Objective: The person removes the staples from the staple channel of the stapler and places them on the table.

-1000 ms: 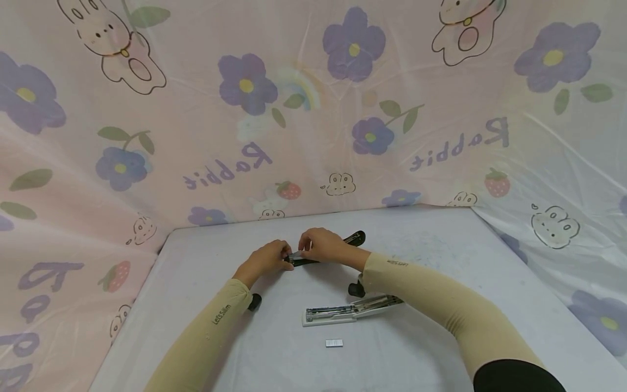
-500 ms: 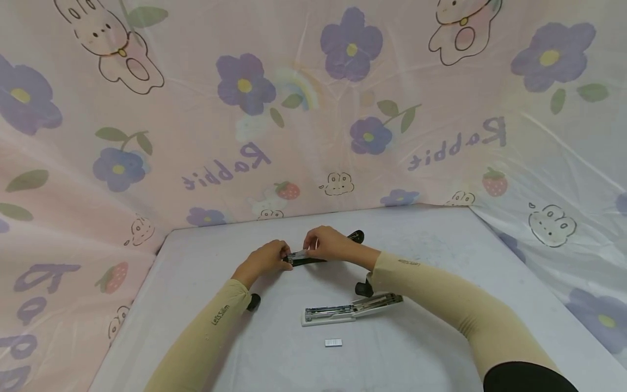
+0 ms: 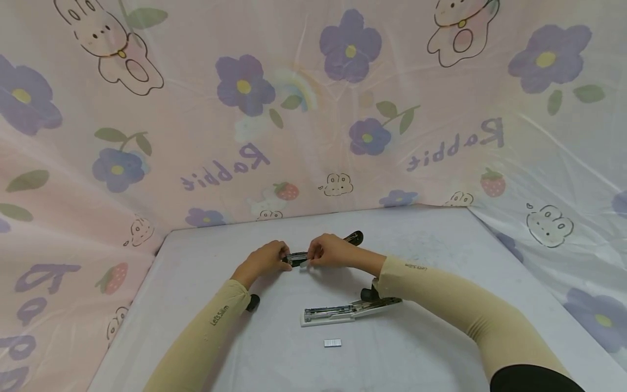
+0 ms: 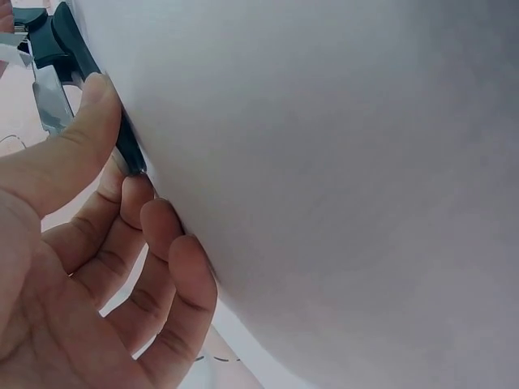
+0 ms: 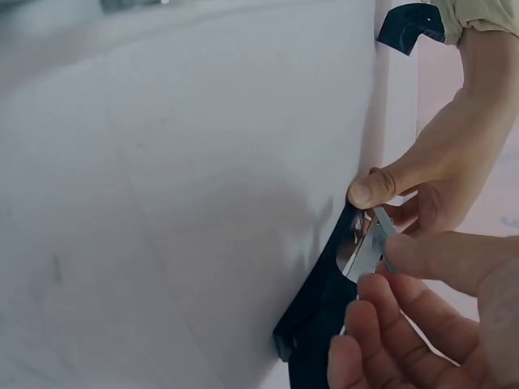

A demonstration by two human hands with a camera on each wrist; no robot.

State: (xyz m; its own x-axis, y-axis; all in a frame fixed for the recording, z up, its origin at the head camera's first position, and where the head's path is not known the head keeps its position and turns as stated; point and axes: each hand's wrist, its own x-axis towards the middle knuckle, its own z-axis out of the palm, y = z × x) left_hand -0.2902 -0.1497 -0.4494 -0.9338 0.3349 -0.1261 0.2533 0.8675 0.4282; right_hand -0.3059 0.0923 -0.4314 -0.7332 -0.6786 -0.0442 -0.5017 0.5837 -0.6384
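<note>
A black stapler (image 3: 354, 238) lies opened out near the back of the table, its metal staple channel showing. My left hand (image 3: 264, 259) grips its left end; in the left wrist view, the thumb and fingers of that left hand (image 4: 97, 219) pinch the dark base. Beside the channel, my right hand (image 3: 335, 251) pinches a small pale strip (image 3: 304, 265) on the stapler's near side. Up close in the right wrist view it is a thin grey strip, probably staples (image 5: 384, 225), between thumb and forefinger. My right fingers hide part of the stapler's middle.
A white stapler (image 3: 327, 314) lies opened out on the white table (image 3: 264, 348), nearer to me. In front of it sits a short strip of staples (image 3: 332, 343). A patterned curtain (image 3: 294, 136) rises behind and at the sides.
My right hand has shifted right and then a little nearer, bringing the pale strip from over the channel to the stapler's near side. My left hand keeps its grip.
</note>
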